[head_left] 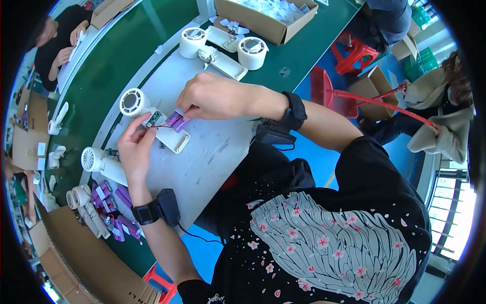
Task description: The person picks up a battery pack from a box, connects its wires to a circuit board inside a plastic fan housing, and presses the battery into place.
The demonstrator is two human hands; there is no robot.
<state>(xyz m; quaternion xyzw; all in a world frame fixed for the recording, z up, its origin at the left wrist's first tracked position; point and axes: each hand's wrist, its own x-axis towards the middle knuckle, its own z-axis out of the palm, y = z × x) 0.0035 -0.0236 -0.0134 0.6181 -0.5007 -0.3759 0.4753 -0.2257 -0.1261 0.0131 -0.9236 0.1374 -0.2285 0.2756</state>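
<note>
A white handheld fan (134, 103) lies on the grey work mat, its handle shell (175, 140) open. Its small green circuit board (154, 119) shows at the neck, with thin red and dark wires running toward a purple battery (177, 121). My left hand (135, 149) holds the fan by the neck, thumb and fingers closed around the board area. The purple battery is pinched in my right hand (206, 97), above the open shell; its fingertips are partly hidden by the hand itself.
Opened fans (252, 53) stand at the mat's far end, below a carton of white pieces (268, 17). Another fan (96, 161) lies left, near several purple batteries (119, 225) and an empty-looking carton (76, 253). Co-workers sit across the table; one person at right holds a red dustpan (329, 93).
</note>
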